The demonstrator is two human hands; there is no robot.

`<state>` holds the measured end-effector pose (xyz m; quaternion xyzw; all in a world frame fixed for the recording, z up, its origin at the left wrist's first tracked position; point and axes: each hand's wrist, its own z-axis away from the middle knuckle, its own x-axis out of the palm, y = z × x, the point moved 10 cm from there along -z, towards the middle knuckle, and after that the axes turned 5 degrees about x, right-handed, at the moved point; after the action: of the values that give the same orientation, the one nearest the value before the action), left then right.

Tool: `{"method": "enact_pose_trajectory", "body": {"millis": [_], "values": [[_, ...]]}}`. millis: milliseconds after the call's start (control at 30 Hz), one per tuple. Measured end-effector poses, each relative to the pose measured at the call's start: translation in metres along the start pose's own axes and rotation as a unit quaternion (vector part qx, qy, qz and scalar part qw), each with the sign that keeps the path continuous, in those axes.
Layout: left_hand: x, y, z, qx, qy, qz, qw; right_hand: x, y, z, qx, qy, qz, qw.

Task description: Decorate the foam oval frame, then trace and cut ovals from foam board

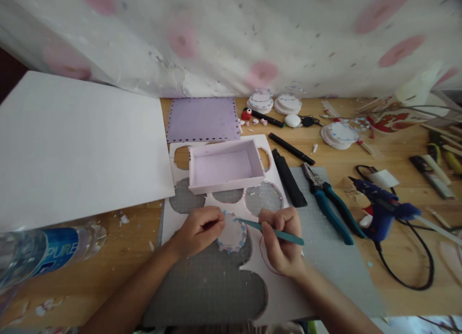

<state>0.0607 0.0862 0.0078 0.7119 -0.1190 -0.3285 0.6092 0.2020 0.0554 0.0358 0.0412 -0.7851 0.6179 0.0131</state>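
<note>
A round white disc (231, 234) with pale blue and pink bits around its rim lies between my hands, over a cutout in the white board (288, 295). My left hand (202, 228) is closed in a pinch at the disc's upper left edge; a tiny blue bit shows by the fingertips, and what they grip is hidden. In my right hand (281, 237) are slim teal tweezers (290, 237), their narrow tip pointing left at the disc's upper rim. Just beyond my hands, a shallow pale lilac open box (227, 166) rests on the board.
Pliers (330, 204), a black cutter (288, 180) and a blue glue gun (382, 206) with its cord lie at right. Decorated disc stacks (339, 135) stand behind. At left are a large white sheet (83, 146) and a water bottle (54, 250). A grey cutting mat (205, 295) lies underneath.
</note>
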Motion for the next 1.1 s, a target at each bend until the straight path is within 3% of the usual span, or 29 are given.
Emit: {"method": "enact_pose_trajectory", "body": {"millis": [133, 600, 867, 1000, 1100], "values": [[-0.001, -0.001, 0.000, 0.000, 0.004, 0.001, 1.000, -0.006, 0.000, 0.001, -0.008, 0.019, 0.009, 1.000], [0.000, -0.004, 0.001, -0.025, -0.017, 0.031, 0.999, 0.005, -0.003, -0.001, -0.008, -0.029, 0.022, 0.999], [0.003, -0.011, 0.001, -0.063, -0.061, 0.105, 0.991, -0.009, 0.015, -0.003, 0.072, 0.010, -0.070, 0.995], [-0.001, -0.014, 0.002, -0.066, -0.058, 0.121, 0.989, -0.011, 0.024, -0.012, 0.127, -0.024, -0.082, 0.988], [-0.002, -0.018, 0.003, -0.073, -0.055, 0.130, 0.987, -0.014, 0.022, -0.017, 0.129, -0.034, -0.055, 0.990]]}}
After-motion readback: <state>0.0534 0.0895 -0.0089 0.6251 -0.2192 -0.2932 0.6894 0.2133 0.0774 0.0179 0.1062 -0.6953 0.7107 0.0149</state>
